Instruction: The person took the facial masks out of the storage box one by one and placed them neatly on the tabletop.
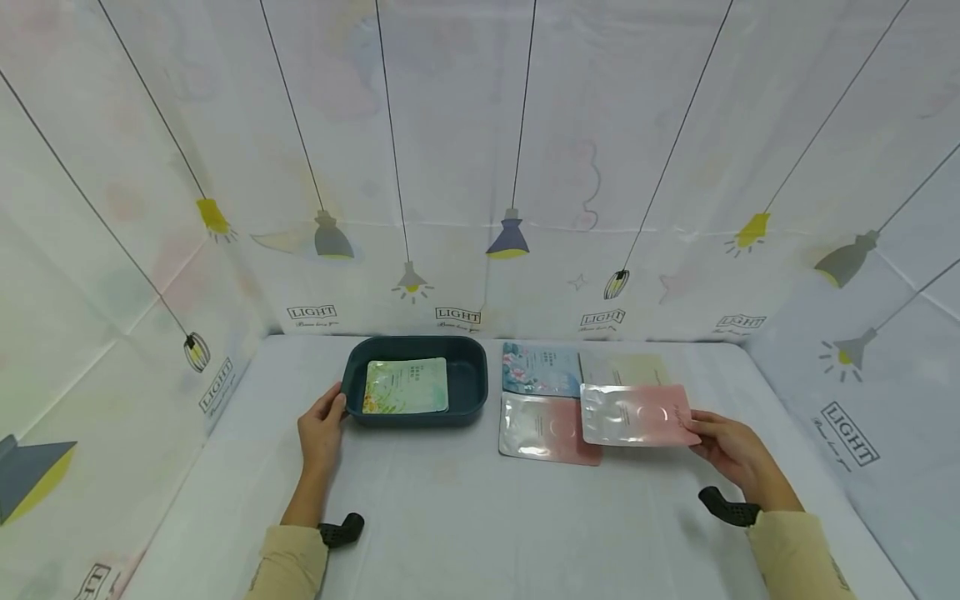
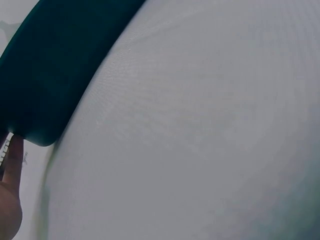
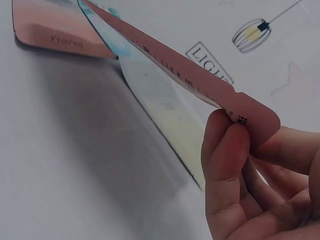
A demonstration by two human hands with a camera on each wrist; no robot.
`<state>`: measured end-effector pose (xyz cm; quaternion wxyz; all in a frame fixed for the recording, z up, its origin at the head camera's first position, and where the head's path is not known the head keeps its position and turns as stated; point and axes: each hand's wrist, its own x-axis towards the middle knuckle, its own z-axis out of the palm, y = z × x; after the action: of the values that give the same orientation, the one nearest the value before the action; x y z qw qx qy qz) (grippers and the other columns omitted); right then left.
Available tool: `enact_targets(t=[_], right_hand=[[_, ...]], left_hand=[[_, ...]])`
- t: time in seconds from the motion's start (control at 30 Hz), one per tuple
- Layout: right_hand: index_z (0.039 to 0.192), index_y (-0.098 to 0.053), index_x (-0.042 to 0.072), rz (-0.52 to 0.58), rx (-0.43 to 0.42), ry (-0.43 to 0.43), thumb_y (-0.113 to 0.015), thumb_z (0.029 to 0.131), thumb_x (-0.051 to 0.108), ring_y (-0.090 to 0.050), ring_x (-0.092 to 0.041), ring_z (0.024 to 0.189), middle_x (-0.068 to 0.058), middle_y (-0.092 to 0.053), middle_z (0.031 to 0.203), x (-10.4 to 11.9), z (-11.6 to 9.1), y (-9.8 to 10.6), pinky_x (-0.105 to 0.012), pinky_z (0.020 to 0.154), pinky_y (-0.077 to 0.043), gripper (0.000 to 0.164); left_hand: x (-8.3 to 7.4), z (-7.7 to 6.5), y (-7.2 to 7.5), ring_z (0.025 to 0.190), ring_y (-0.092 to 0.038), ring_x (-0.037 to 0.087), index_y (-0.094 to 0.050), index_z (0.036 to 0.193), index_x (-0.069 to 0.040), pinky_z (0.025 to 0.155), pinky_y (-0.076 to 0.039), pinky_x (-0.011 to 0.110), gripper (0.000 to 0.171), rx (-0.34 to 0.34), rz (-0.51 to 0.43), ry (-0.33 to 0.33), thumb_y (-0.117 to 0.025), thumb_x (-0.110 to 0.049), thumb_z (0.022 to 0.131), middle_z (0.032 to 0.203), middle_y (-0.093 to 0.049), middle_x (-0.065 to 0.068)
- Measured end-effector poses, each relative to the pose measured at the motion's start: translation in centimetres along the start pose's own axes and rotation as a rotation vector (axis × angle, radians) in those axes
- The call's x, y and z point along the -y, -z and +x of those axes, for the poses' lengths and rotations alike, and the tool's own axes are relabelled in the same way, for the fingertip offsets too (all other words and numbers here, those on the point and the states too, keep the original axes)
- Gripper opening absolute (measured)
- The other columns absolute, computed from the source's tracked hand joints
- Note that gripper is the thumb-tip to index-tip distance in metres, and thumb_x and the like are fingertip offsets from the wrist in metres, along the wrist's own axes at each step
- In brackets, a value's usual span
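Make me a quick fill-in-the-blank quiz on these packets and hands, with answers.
The right hand pinches a flat, shiny silver-and-____ packet.
The left hand touches the dark teal rectangular tray, in which lies a flat, flower-printed ____ packet.
In the head view, the flat blue flower-printed packet lies to the tray's ____.

Missing words: pink; green; right.

Hand pinches tilted pink packet by end; yellowish packet, second pink packet beyond.

Printed hanging lamps and "LIGHT" lettering dot the pale backdrop around the white bench.
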<state>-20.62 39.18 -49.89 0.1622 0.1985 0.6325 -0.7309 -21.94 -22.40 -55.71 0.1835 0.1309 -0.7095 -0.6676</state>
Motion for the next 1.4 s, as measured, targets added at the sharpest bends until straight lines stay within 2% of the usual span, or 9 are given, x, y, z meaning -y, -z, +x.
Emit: enact_targets(t=[0.1, 0.27, 0.37, 0.47, 0.57, 0.73, 1.03, 1.3, 1.4], right_hand=[[0.109, -0.056, 0.017, 0.005, 0.004, -0.005, -0.058, 0.097, 0.009, -0.065, -0.005, 0.084, 0.011, -0.070, 0.090, -0.5, 0.3, 0.6, -0.022, 0.076, -0.057, 0.014], [0.116, -0.055, 0.012, -0.008, -0.016, -0.021, -0.061, 0.096, 0.008, -0.065, -0.004, 0.084, 0.012, -0.069, 0.088, -1.4, 0.7, 1.4, -0.022, 0.076, -0.057, 0.022], [0.127, -0.054, 0.005, -0.104, -0.051, -0.014, -0.063, 0.095, 0.010, -0.063, -0.003, 0.082, 0.016, -0.066, 0.088, -1.9, 1.0, 1.8, -0.021, 0.075, -0.057, 0.034], [0.139, -0.045, -0.005, -0.259, -0.104, 0.009, -0.065, 0.093, 0.014, -0.062, -0.002, 0.081, 0.018, -0.063, 0.088, -2.4, 1.4, 2.0, -0.021, 0.073, -0.057, 0.053], [0.143, -0.038, -0.010, -0.375, -0.156, 0.027, -0.068, 0.092, 0.017, -0.062, -0.003, 0.078, 0.017, -0.063, 0.088, -2.7, 1.6, 2.0, -0.022, 0.071, -0.058, 0.066], [0.135, -0.046, -0.014, -0.514, -0.218, 0.063, -0.069, 0.090, 0.015, -0.062, -0.007, 0.071, 0.010, -0.067, 0.085, -2.7, 1.7, 1.8, -0.024, 0.064, -0.058, 0.058], [0.116, -0.060, -0.014, -0.828, -0.329, 0.125, -0.066, 0.089, 0.014, -0.058, -0.013, 0.070, -0.010, -0.069, 0.085, -2.6, 1.4, 1.3, -0.026, 0.057, -0.050, 0.039], [0.110, -0.062, -0.013, -0.961, -0.359, 0.117, -0.060, 0.091, 0.013, -0.060, -0.017, 0.068, -0.013, -0.069, 0.079, -1.8, 0.9, 0.6, -0.026, 0.055, -0.046, 0.032], [0.111, -0.063, -0.012, -0.967, -0.366, 0.125, -0.059, 0.092, 0.014, -0.060, -0.018, 0.068, -0.012, -0.069, 0.079, -1.5, 1.0, 0.3, -0.026, 0.055, -0.047, 0.032]], left_hand=[[0.0, 0.0, 0.0, 0.113, -0.064, 0.026, -0.058, 0.133, 0.001, 0.079, -0.054, 0.008, 0.039, -0.002, -0.001, 0.001, -0.057, -0.020, 0.100, 0.133, -0.061, 0.017], [0.0, -0.1, 0.0, 0.112, -0.065, 0.023, -0.057, 0.133, 0.001, 0.079, -0.054, 0.008, 0.041, 0.005, -0.004, -0.001, -0.057, -0.022, 0.100, 0.134, -0.060, 0.018], [-0.1, -0.1, 0.1, 0.109, -0.066, 0.016, -0.057, 0.133, 0.001, 0.079, -0.053, 0.007, 0.041, 0.010, -0.006, 0.002, -0.057, -0.022, 0.099, 0.134, -0.060, 0.019], [-0.3, -0.2, 0.1, 0.108, -0.066, 0.012, -0.057, 0.133, 0.001, 0.079, -0.052, 0.006, 0.041, 0.016, -0.010, -0.001, -0.056, -0.021, 0.100, 0.135, -0.059, 0.020], [-0.3, -0.1, 0.1, 0.112, -0.065, 0.019, -0.057, 0.134, 0.001, 0.079, -0.052, 0.006, 0.040, 0.016, -0.010, 0.003, -0.056, -0.020, 0.100, 0.136, -0.059, 0.020], [-0.3, -0.1, -0.1, 0.115, -0.063, 0.026, -0.057, 0.134, 0.001, 0.079, -0.053, 0.006, 0.038, 0.004, -0.005, 0.005, -0.055, -0.018, 0.100, 0.135, -0.059, 0.019], [-0.1, -0.1, 0.0, 0.106, -0.067, 0.015, -0.057, 0.133, 0.002, 0.078, -0.053, 0.007, 0.039, 0.003, -0.010, 0.009, -0.056, -0.019, 0.100, 0.134, -0.059, 0.022], [-0.1, -0.2, 0.1, 0.105, -0.067, 0.016, -0.058, 0.132, 0.001, 0.079, -0.054, 0.010, 0.039, 0.004, -0.008, 0.001, -0.057, -0.020, 0.099, 0.133, -0.060, 0.020], [-0.1, -0.1, 0.0, 0.108, -0.066, 0.018, -0.057, 0.133, 0.001, 0.079, -0.054, 0.009, 0.040, 0.006, -0.001, 0.001, -0.057, -0.021, 0.100, 0.134, -0.060, 0.019]])
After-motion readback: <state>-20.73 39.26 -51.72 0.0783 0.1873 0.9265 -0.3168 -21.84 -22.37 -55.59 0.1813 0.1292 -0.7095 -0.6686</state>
